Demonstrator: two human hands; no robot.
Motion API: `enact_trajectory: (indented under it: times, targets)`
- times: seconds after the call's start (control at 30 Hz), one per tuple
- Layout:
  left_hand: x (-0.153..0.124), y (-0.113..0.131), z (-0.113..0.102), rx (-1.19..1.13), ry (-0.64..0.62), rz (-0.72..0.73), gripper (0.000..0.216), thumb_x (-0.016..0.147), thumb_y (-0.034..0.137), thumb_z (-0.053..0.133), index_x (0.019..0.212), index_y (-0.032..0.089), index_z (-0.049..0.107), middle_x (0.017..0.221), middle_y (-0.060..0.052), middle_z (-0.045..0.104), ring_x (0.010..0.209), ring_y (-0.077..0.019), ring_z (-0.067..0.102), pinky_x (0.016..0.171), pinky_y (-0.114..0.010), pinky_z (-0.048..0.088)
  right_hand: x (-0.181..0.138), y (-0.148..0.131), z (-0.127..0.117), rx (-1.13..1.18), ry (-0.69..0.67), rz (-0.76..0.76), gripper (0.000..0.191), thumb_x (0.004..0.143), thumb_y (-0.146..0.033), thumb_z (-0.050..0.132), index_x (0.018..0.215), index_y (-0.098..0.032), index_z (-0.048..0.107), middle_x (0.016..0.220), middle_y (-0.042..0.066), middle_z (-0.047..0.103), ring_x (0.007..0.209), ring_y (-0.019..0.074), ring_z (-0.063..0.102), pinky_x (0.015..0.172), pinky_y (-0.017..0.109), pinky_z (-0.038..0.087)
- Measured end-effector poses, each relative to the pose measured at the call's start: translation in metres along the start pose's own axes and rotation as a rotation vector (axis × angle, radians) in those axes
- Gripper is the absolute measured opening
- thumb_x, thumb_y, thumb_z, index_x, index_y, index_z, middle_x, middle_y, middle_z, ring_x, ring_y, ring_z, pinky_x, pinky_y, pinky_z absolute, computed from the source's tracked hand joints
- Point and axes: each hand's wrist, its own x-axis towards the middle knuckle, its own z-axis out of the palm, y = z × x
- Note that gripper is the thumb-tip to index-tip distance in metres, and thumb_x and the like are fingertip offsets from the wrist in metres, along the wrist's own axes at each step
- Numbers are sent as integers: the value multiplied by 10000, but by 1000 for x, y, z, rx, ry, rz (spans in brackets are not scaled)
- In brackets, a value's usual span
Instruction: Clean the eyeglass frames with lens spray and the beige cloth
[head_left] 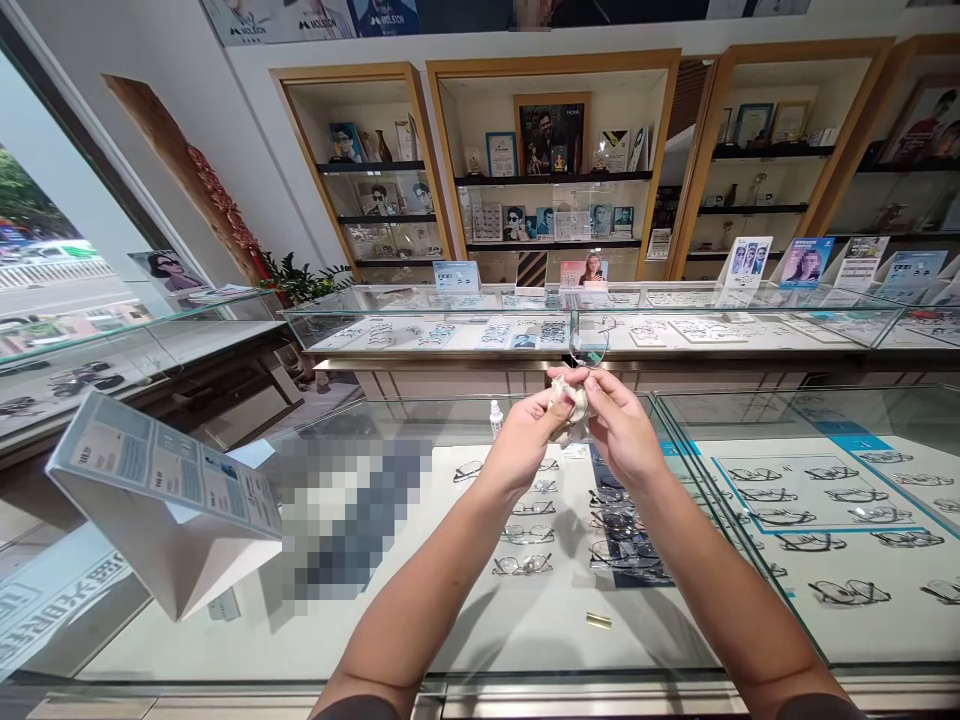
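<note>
Over the glass display counter, both my hands are raised close together with fingers closed. A crumpled pale cloth (576, 408) is bunched between them. My left hand (531, 425) pinches this cloth at its thumb and fingertips. My right hand (619, 420) grips a thin-rimmed pair of eyeglasses (589, 362) by the lower part, its fingers also against the cloth. The eyeglasses stick up above the fingertips, and part of the frame is hidden by the cloth and fingers. Beyond my left wrist stands a small white bottle (496, 418).
Rows of eyeglasses (523, 565) lie in the glass counter (525, 645) below my arms. A folded sign (169, 500) stands at left on the glass. Another glass showcase (465, 358) runs across behind, with wooden-framed shelves (553, 65) on the wall.
</note>
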Motion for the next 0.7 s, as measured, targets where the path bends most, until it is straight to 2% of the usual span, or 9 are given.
enact_trajectory:
  times: [0.1,0.23,0.33,0.43,0.57,0.7]
  targets:
    - [-2,5,0,37,-12,43,461,861,576,837,965,136,743,804,-17,608,728,-120,465,698,-258,336,-1,2,2,20,0,-5,208,995,-473,702,1035,-288,787,1347,42,789,1290,264,698,1167,438,506]
    - [-5,9,4,133,54,110,442,874,558,830,932,139,703,708,32,482,637,-95,335,613,-257,252,-5,4,6,-5,8,-11,249,968,-452,742,1164,-299,759,1357,52,784,1202,262,736,1100,435,555]
    - [-6,9,9,144,58,137,457,851,554,853,972,141,703,726,33,501,627,-89,337,598,-255,264,-8,5,7,-70,42,-37,309,939,-416,781,1227,-310,750,1363,49,783,1197,260,738,1083,425,565]
    - [-7,8,12,121,68,147,456,859,556,848,994,149,691,737,32,519,626,-86,345,592,-250,275,-8,4,7,-120,59,-60,295,974,-383,729,1258,-312,767,1367,40,783,1288,267,705,1144,446,531]
    - [-8,8,15,71,63,133,475,871,572,833,1037,167,650,733,42,514,611,-85,348,582,-244,282,-7,2,4,-140,27,-49,319,992,-370,694,1298,-327,775,1398,31,772,1361,278,674,1225,493,473]
    - [-8,9,13,81,35,109,481,882,569,824,1050,163,630,754,37,524,616,-82,353,581,-243,271,-6,-1,1,-143,0,-38,335,1006,-405,669,1316,-337,777,1429,26,758,1387,280,662,1240,500,470]
